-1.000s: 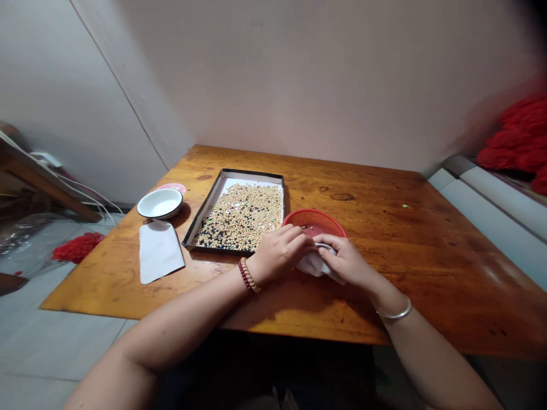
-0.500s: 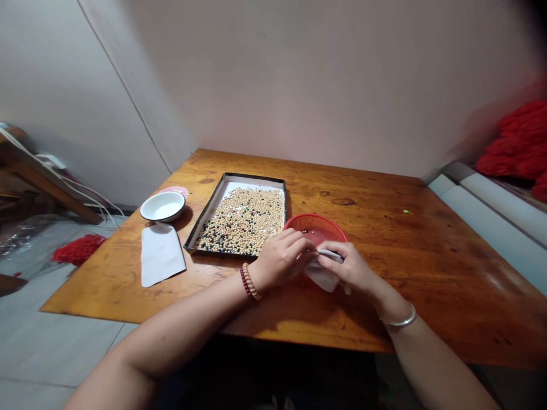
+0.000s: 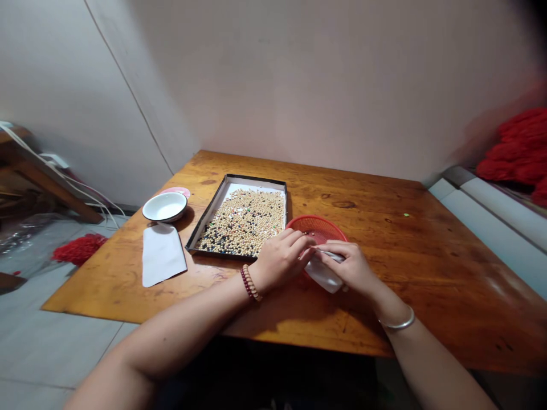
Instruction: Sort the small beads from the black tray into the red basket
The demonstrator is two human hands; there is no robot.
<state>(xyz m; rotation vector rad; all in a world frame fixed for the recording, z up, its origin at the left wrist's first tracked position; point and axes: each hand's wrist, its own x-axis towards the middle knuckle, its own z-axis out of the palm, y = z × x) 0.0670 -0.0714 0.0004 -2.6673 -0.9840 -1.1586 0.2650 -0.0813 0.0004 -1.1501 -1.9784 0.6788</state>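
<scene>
Wooden table (image 3: 384, 262): tray (image 3: 241, 187) set beyond left hand (image 3: 282, 259), leftward; bowl (image 3: 164, 206), white sheet (image 3: 163, 256), pink disc (image 3: 183, 192) placed farther left; red basket (image 3: 327, 228) seen just past both hands; green scrap (image 3: 406, 215) noted beyond right hand (image 3: 350, 267).

You are wearing two beaded strands on your left wrist, sitting between six and seven o'clock: a dark red strand (image 3: 247, 281) is circling on the elbow side, and a tan strand (image 3: 255, 289) with chunkier beads is lying right beside it, towards your left hand (image 3: 280, 261). At four o'clock, a smooth, narrow silver bangle (image 3: 400, 322) is ringing your right wrist and catching the light. Both forearms are showing bare, as are your left and right hand (image 3: 355, 267). At six o'clock, darkness is hiding your clothing.
</scene>
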